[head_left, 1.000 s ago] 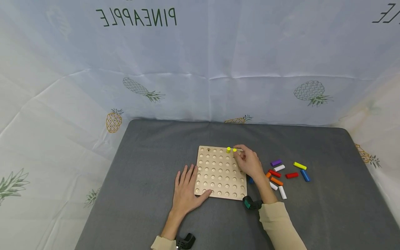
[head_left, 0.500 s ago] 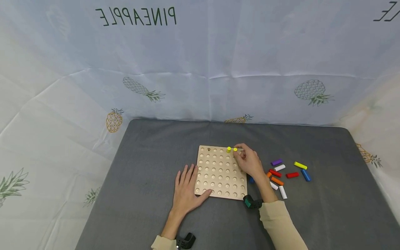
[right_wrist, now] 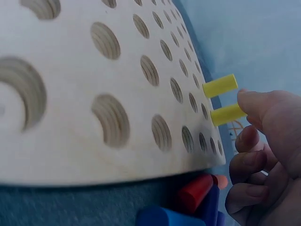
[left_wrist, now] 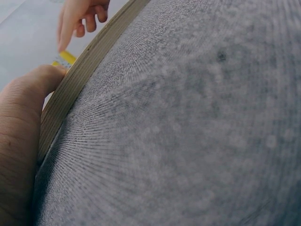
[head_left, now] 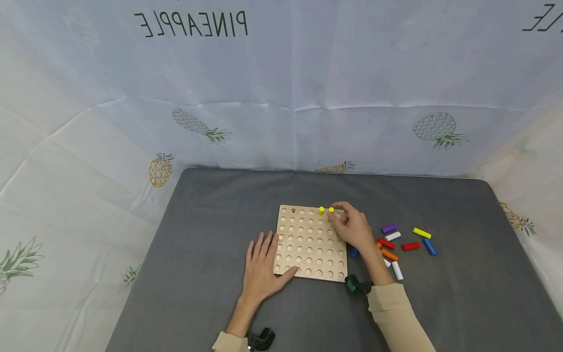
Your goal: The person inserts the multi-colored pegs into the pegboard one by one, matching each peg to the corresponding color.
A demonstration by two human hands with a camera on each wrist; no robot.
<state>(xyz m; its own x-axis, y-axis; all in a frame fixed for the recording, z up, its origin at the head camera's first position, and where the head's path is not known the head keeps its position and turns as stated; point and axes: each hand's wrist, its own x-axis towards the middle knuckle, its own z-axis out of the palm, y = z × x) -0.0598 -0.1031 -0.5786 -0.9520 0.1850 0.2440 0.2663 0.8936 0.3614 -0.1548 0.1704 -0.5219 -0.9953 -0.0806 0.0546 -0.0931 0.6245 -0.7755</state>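
Observation:
A square wooden peg board with rows of round holes lies on the grey table. Two yellow pegs stand in its far row: the left yellow peg is free of any hand. My right hand pinches the right yellow peg near its top between thumb and index finger; the other fingers are curled. In the right wrist view its lower end sits in a hole. My left hand lies spread at the board's left edge, its thumb over the near edge.
Loose pegs lie right of the board: a yellow peg, red peg, blue peg, purple peg, white peg, orange peg and others. My right forearm partly covers some. A pineapple-print cloth hangs behind the table.
My right hand has shifted very slightly to the right and away from me at the peg. The left hand and the board stay put.

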